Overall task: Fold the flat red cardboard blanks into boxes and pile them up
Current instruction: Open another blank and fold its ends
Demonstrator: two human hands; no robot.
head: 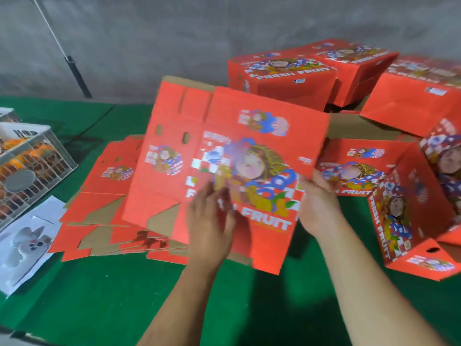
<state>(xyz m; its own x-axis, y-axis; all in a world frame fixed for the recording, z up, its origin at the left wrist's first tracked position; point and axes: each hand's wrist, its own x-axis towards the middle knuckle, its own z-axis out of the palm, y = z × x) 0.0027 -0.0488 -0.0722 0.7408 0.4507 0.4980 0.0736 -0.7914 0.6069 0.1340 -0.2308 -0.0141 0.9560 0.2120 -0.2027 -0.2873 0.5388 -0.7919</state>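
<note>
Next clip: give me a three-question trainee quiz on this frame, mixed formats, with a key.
1. True or false: the right hand grips the right edge of the raised blank.
2. Where does the stack of flat blanks lie? A) under and left of the raised blank B) inside the crate C) on the folded boxes
3. Fill in: the table cover is ____.

Key: 1 true; 2 A; 3 green.

Single head-worn wide-angle view; it looks forward and down over the green desk [104, 295], close above the hands; the grey wall [174, 33] closes the far edge.
</note>
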